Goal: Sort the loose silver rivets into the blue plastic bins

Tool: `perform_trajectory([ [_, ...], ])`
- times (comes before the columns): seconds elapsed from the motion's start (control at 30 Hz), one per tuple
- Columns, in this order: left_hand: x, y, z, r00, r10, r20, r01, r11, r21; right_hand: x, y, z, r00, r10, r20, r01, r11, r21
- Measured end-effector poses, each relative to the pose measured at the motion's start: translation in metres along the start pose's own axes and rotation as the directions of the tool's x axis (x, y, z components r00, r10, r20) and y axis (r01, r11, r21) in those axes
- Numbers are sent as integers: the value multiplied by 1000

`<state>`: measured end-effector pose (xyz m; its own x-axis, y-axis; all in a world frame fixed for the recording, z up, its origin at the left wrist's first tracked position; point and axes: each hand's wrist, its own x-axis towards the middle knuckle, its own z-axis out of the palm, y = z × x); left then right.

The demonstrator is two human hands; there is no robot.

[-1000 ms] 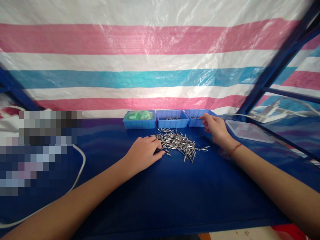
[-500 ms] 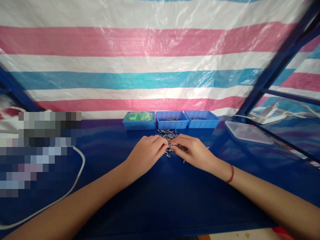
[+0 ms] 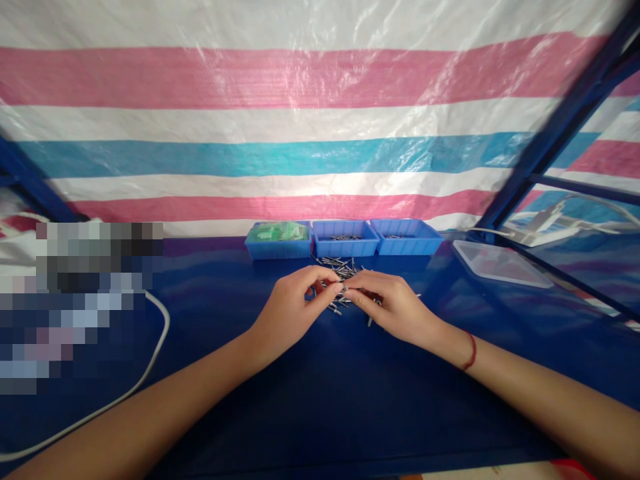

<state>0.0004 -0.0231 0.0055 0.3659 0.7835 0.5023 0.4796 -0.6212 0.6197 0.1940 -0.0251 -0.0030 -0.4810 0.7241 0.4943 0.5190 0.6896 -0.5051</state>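
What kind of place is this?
Probably a makeshift workstation: metal pins are heaped on a blue table, blue bins stand behind them, and a striped plastic sheet hangs at the back.

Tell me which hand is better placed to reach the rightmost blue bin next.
The right hand, probably: it is nearer the rightmost blue bin. Both hands meet over the metal pins, so the left hand would likely have to reach past the right.

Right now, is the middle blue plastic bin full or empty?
Partly filled: slim silver metal pins lie low in the middle blue plastic bin, its inner walls showing above.
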Motion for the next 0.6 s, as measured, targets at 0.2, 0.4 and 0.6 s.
perform_trajectory([
  [0.2, -1, 2, -1, 999, 21, -26, -21, 1000, 4, 0, 0, 1, 999, 43, -11, -43, 999, 30],
  [0.4, 1, -3, -3, 999, 40, -28, -39, 999, 34, 0, 0, 2, 982, 126, -139, -116, 990, 78],
  [0.6, 5, -17, -4, 995, 82, 59, -86, 995, 59, -1, -6, -3, 975, -21, -221, 17, 1000, -22],
])
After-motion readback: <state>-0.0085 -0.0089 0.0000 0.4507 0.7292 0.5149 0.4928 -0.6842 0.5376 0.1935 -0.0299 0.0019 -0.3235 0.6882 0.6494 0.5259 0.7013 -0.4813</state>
